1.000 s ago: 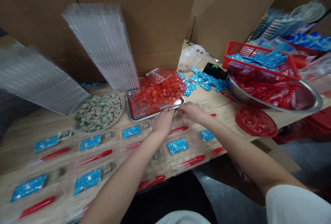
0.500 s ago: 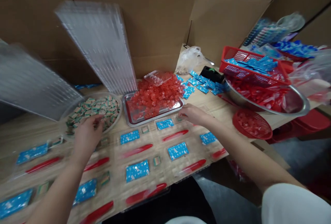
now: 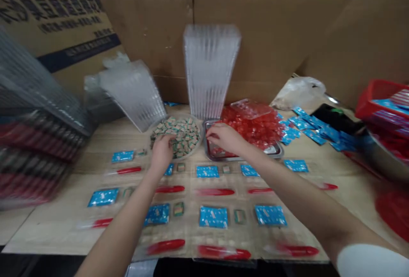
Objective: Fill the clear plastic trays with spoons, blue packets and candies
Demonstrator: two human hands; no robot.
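Steel tray point(image 3: 277, 151), long axis crosswise

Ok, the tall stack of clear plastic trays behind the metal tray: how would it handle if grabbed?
The stack of clear plastic trays is probably light for its size, being thin see-through plastic. Standing on its narrow end, it likely tips easily. The nested layers may slide apart.

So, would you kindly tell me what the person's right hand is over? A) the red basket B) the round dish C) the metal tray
C: the right hand is over the metal tray, while the left hand is at the round dish.
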